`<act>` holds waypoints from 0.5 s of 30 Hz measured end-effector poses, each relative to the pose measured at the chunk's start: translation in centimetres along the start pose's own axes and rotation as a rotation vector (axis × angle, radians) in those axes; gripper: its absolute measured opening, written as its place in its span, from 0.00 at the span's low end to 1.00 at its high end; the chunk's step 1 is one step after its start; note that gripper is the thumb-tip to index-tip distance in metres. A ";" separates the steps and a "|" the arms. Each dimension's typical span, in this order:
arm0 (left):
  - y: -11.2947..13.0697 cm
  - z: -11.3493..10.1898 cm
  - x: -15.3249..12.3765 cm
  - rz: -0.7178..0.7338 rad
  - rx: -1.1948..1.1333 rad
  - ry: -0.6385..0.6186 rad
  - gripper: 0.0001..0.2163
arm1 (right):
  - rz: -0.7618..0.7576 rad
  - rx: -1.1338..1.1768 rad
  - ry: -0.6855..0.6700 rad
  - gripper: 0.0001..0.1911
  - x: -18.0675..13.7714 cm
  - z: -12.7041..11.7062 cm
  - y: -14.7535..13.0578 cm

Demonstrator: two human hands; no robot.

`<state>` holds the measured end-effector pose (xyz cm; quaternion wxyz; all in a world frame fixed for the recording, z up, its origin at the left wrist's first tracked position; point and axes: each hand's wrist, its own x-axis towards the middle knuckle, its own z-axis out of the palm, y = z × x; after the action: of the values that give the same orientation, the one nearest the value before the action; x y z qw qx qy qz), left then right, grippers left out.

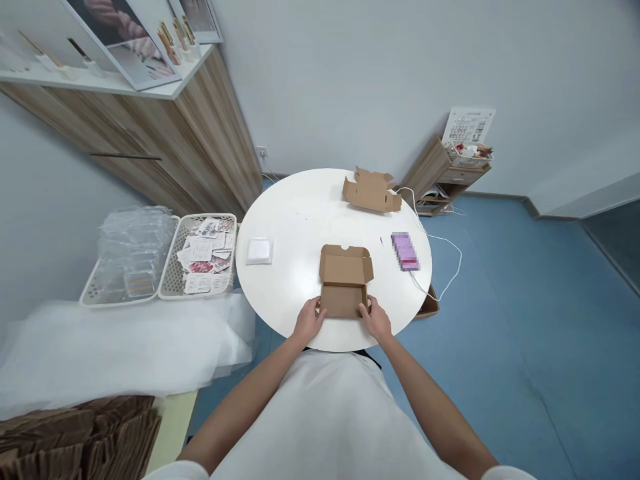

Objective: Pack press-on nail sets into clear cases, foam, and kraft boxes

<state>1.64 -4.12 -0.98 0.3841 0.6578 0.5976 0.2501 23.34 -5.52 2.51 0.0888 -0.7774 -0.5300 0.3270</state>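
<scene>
A small brown cardboard box [344, 288] sits open on the round white table [300, 220], its lid tipped back away from me. My left hand [309, 321] grips the box's near left corner with fingers curled on the wall. My right hand [375, 319] grips the near right corner the same way. The box looks empty inside.
A flat unfolded cardboard box [371, 191] lies at the table's far side. A white square pad [260, 251] sits left, a purple phone [405, 251] with a white cable right. Two white baskets [205, 263] hold cards and clear bags. Flat cardboard stacks [75, 437] lie bottom left.
</scene>
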 end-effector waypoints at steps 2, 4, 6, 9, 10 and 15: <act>0.7 0.6 0.6 -0.034 -0.011 0.034 0.18 | -0.044 0.106 0.016 0.25 0.6 -0.6 0.6; 1.7 1.2 1.3 -0.076 -0.013 0.057 0.19 | -0.078 0.199 0.029 0.25 1.4 -1.1 1.2; 2.7 1.7 2.1 -0.115 -0.014 0.066 0.19 | -0.099 0.260 0.038 0.26 2.3 -1.5 1.8; 3.9 2.3 3.2 -0.179 -0.025 0.074 0.20 | -0.114 0.297 0.027 0.27 3.5 -1.9 2.4; 4.2 2.5 3.5 -0.206 -0.035 0.077 0.20 | -0.117 0.305 0.014 0.28 3.8 -2.0 2.5; 4.9 3.0 3.3 -0.325 -0.057 0.095 0.23 | -0.117 0.309 -0.065 0.32 4.4 -2.2 3.5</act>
<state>7.44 -1.51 0.74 0.4093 0.5288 0.7062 0.2325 28.31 -2.68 0.73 0.2089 -0.7113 -0.5202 0.4241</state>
